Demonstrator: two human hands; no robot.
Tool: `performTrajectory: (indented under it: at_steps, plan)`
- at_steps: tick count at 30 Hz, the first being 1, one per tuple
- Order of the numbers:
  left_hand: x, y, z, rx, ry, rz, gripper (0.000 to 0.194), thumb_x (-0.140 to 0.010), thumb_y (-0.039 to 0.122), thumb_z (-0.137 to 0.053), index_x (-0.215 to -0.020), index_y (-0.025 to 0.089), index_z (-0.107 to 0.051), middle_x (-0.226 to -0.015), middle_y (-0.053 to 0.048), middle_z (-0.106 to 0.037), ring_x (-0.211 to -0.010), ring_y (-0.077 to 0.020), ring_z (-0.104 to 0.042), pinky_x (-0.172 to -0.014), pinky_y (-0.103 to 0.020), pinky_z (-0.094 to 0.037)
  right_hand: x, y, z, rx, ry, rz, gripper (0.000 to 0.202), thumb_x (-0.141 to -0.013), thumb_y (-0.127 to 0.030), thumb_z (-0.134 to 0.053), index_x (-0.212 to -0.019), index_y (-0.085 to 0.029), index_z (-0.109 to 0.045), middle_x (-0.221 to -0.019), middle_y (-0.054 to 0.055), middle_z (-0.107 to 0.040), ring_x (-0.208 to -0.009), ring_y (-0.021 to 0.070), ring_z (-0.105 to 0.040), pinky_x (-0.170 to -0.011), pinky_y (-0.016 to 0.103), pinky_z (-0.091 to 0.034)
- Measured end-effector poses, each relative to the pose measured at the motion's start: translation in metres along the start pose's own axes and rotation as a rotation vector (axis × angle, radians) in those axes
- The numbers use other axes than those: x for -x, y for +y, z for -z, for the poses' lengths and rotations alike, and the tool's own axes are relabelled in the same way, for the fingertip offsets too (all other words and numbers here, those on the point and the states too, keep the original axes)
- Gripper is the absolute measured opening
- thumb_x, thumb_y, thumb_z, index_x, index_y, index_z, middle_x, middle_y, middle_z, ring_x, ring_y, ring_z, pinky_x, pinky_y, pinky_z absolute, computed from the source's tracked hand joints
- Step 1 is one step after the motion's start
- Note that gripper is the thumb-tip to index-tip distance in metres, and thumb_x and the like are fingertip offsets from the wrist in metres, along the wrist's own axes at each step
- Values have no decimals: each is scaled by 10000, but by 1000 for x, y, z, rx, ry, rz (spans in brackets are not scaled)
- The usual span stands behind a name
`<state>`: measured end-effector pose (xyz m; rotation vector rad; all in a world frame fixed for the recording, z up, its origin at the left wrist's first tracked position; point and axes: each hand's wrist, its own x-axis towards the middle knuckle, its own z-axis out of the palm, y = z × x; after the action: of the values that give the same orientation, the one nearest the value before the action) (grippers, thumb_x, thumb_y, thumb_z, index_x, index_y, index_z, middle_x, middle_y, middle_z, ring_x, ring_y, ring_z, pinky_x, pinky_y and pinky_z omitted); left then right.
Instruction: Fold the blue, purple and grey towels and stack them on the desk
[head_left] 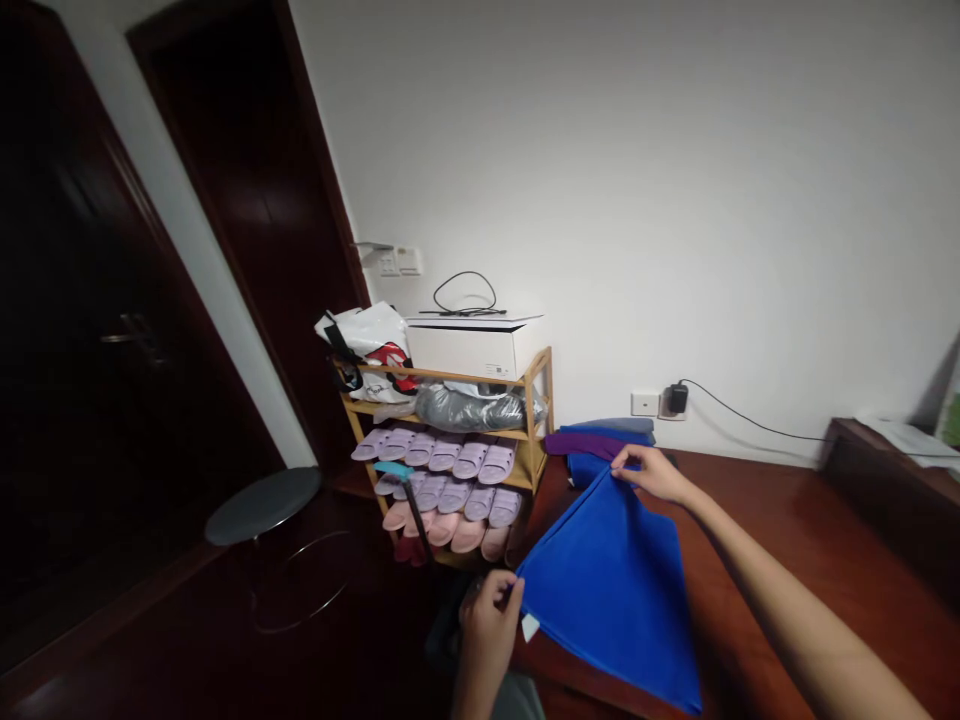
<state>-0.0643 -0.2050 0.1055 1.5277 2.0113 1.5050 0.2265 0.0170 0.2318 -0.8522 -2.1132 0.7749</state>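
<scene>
A blue cloth [611, 590] is stretched between my two hands above the dark red wooden table [780, 530]. My left hand [491, 615] pinches its near left corner, close to a small white tag [530, 627]. At the cloth's far corner, the thumb and fingers of my right hand [651, 474] are closed on the edge. The rest of the cloth slopes down toward the table's front. Behind my right hand lies a pile of folded cloths [600, 440] in blue, purple and grey, partly covered by the held cloth.
Left of the table stands a wooden rack [536, 430] with several rows of slippers [442, 455], a white box [461, 347] and a plastic bag [375, 345]. A round stool [262, 505] is further left. A black plug [677, 398] with a cable sits in the wall socket.
</scene>
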Motion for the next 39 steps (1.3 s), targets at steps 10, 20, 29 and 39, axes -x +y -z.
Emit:
performTrajectory:
  at_steps: [10, 20, 29, 39]
  plan:
    - [-79, 200, 58, 229, 25, -443, 240, -903, 443, -691, -917, 207, -733, -935, -48, -782, -905, -222, -729, -845, -315, -566, 102, -83, 138, -96, 568, -24, 552, -722, -682, -795, -969, -189, -758, -957, 91, -769, -910, 237, -717, -851, 404, -596]
    - [-98, 261, 46, 422, -224, -471, 260, -849, 442, -755, -897, 190, -709, -838, -29, -745, -794, -192, -718, -715, -271, -573, 167, -118, 176, 100, 721, -57, 535, -753, -719, -752, -958, -228, -805, -1013, 86, -798, -944, 260, -730, -804, 372, -612]
    - [-47, 276, 49, 492, -387, -441, 191, -882, 392, -732, -894, 202, -735, -916, -57, -791, -819, -218, -749, -708, -293, -605, 244, -130, 190, 190, 871, -184, 478, -718, -686, -798, -983, -287, -804, -890, 66, -779, -655, 210, -668, -558, 343, -547]
    - [-40, 275, 9, 558, -593, -372, 153, -889, 350, -709, -892, 200, -740, -937, -56, -786, -812, -200, -746, -731, -281, -603, 210, -94, 200, 311, 1009, -289, 454, -778, -664, -710, -1006, -276, -767, -988, 82, -789, -837, 276, -735, -786, 421, -584]
